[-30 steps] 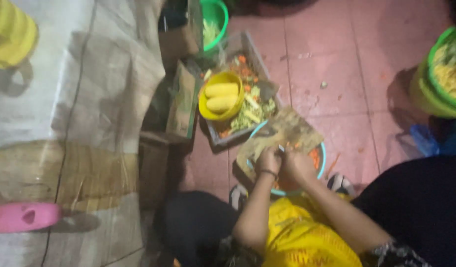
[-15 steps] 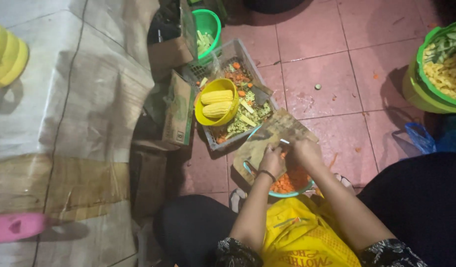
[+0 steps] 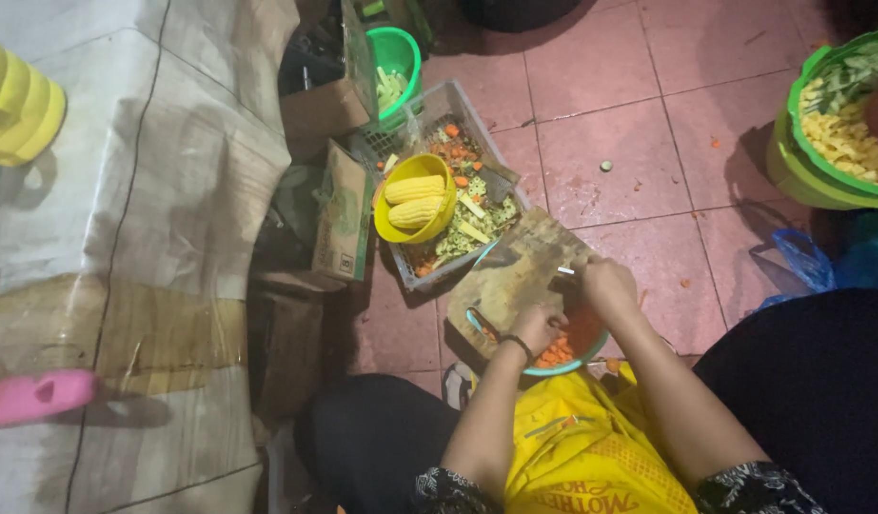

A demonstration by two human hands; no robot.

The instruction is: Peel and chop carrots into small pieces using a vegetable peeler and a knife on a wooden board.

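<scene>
Carrot pieces (image 3: 564,345) between left hand (image 3: 537,324), right hand (image 3: 605,283).

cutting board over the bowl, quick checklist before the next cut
1. Cutting board seated on the blue-rimmed bowl: cannot tell; it lies tilted across the rim.
2. Left hand clear of the blade: cannot tell; fingers are curled at the board's near edge.
3. Right hand gripping the knife: ok; only a bit of blade shows.
4. Room in the bowl for carrot pieces: ok, not heaped to the rim.
5. Yellow bowl of corn cobs within reach: ok, it sits in the grey crate beside the board.
</scene>
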